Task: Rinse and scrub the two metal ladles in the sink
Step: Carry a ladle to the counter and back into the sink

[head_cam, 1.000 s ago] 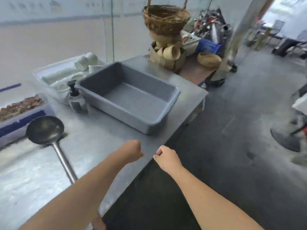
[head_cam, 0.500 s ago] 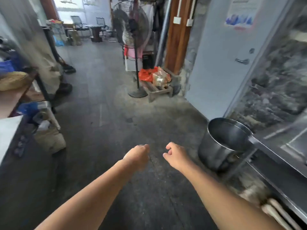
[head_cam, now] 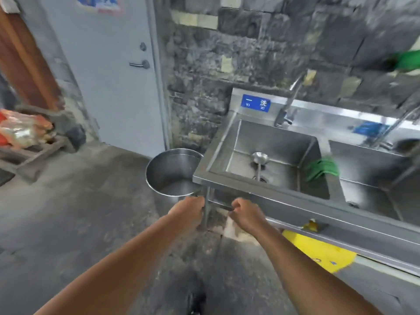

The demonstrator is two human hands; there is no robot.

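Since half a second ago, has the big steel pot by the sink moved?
No. The steel pot still sits against the left corner of the sink, as before; only the camera turned.

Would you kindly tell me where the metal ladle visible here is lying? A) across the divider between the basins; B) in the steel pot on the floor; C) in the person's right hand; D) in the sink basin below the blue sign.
D: the ladle lies on the bottom of the basin under the blue sign, its bowl toward the back wall.
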